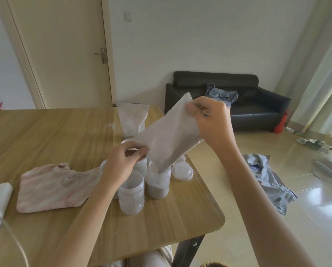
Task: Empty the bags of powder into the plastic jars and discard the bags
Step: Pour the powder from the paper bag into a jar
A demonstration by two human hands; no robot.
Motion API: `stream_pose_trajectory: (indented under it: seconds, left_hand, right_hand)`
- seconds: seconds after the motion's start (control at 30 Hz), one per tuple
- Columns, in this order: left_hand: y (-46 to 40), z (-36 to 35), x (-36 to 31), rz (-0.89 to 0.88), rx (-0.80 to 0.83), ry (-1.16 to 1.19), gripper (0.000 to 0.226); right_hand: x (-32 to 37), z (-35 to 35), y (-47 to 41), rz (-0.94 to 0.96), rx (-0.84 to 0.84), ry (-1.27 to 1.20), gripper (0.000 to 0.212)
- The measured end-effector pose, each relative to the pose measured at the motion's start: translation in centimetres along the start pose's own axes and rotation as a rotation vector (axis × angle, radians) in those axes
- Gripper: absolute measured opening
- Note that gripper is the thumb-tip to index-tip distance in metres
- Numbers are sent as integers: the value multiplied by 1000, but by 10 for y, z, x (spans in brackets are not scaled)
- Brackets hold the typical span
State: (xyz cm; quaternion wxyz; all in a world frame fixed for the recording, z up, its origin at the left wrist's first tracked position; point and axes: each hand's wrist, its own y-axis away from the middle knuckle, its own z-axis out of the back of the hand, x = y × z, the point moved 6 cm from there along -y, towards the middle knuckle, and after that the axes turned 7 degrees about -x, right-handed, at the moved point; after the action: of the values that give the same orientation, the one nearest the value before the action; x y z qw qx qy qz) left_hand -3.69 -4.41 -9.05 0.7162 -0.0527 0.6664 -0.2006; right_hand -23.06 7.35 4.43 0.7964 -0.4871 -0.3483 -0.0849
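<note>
— Two bags in all? 
— Yes: one bag (167, 135) tilted, its lower corner in the mouth of a jar (158, 180) part-filled with grey powder; a second bag (132, 120) stands behind. 
— And the hands? 
— Left hand (120, 162) pinches the bag's lower edge; right hand (209, 118) grips its upper end. 
— How many jars? 
— At least four, clustered; two lids (182, 171) beside them. 
— Setting? 
— Wooden table (65, 135) bearing one pink cloth (55, 187); door (65, 51), dark sofa (228, 99), tiled floor.
</note>
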Motion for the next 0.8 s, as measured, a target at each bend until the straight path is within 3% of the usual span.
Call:
stream_pose_trajectory:
  seconds: [0.8]
  left_hand:
    - [1,5,1,14,11,33,6]
  right_hand:
    - [4,-2,-5,20,-24,28,11]
